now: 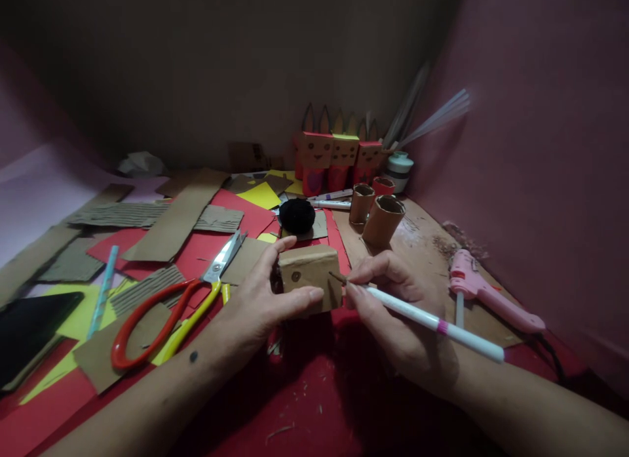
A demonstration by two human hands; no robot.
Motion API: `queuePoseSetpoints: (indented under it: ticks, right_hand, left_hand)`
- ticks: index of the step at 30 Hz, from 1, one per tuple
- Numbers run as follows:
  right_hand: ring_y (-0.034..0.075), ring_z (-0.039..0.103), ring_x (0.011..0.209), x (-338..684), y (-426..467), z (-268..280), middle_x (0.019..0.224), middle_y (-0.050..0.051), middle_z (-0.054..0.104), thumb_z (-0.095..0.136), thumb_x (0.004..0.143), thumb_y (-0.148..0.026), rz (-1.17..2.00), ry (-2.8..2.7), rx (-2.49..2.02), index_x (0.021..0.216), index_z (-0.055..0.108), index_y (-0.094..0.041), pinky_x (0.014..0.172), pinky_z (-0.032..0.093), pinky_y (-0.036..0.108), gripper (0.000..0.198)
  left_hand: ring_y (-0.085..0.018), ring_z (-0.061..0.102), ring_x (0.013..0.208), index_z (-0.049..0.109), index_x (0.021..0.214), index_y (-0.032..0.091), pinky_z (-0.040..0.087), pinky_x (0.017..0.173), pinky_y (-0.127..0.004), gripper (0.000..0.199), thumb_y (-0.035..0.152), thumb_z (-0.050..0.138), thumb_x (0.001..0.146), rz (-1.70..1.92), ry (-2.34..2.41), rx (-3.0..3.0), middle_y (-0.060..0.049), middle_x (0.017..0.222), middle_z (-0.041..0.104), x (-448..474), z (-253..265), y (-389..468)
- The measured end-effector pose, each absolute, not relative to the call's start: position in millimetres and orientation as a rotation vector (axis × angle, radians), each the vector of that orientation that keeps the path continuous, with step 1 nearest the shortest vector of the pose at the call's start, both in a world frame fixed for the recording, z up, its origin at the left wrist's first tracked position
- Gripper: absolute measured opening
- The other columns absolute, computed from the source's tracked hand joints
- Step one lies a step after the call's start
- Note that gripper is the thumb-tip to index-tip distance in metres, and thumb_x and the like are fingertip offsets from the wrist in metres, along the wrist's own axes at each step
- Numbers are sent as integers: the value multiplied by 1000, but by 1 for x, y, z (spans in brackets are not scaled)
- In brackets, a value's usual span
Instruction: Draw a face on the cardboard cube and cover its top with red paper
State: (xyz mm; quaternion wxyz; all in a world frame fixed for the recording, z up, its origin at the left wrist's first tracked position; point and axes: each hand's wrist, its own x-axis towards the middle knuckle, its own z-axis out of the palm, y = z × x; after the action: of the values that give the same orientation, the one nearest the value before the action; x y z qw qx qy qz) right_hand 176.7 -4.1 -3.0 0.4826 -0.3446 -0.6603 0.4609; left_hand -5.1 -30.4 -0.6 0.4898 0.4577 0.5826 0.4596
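My left hand (pixel 275 290) grips a small cardboard box (pixel 307 267) between thumb and fingers, its front face turned towards me. A dark round spot, like a drawn eye, is on the left of that face. My right hand (pixel 398 306) is closed around a white marker (pixel 417 309) with a pink band. The marker's dark tip is at the right side of the box face; whether it touches cannot be made out. Just behind the box lies a ball of black yarn (pixel 297 216). Scissors (pixel 196 293) with red and yellow handles lie left of my left hand.
Cardboard tubes (pixel 384 221) stand at the right, before several red box-headed figures (pixel 317 152) with pointed ears. A pink glue gun (pixel 484 293) rests far right. Cardboard strips (pixel 177 214), red and yellow paper and a striped straw (pixel 103 290) cover the left. Walls bound the back and right.
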Motion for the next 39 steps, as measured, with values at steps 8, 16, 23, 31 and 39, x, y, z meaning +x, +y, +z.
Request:
queuePoseSetpoints:
  ticks: [8, 16, 23, 31, 39]
  right_hand:
    - [11, 47, 47, 177, -3, -5, 58, -4, 54, 64, 84, -27, 1079, -1614, -864, 80, 58, -23, 40, 33, 23, 9]
    - [11, 47, 45, 177, -3, -5, 56, -5, 53, 64, 84, -27, 1088, -1607, -862, 80, 58, -23, 39, 35, 23, 8]
    - [11, 46, 44, 176, -2, -5, 54, -5, 51, 65, 82, -27, 1085, -1621, -895, 78, 58, -23, 39, 35, 22, 9]
    - [11, 46, 45, 177, -2, -7, 54, -5, 53, 66, 83, -28, 1068, -1620, -901, 79, 58, -23, 40, 35, 22, 10]
    - [11, 49, 45, 176, -2, -6, 55, -5, 55, 68, 83, -26, 1068, -1589, -881, 77, 57, -24, 40, 37, 21, 13]
  left_hand:
    - [-33, 69, 107, 49, 140, 26, 58, 82, -38, 78, 40, 82, 72, 1144, 1443, 1126, -8, 114, 72, -4, -2, -30]
    - [-35, 69, 104, 51, 138, 24, 59, 83, -41, 78, 40, 83, 68, 1193, 1453, 1095, -10, 114, 71, 2, 1, -32]
    - [-35, 70, 103, 53, 136, 24, 59, 79, -38, 78, 42, 84, 67, 1167, 1458, 1111, -10, 113, 71, -2, 0, -31]
    - [-35, 70, 102, 53, 134, 24, 59, 83, -42, 77, 40, 84, 66, 1195, 1466, 1096, -8, 109, 73, 1, 0, -31]
    - [-36, 71, 104, 53, 134, 24, 59, 85, -44, 76, 39, 84, 66, 1198, 1442, 1082, -9, 111, 74, 1, -1, -30]
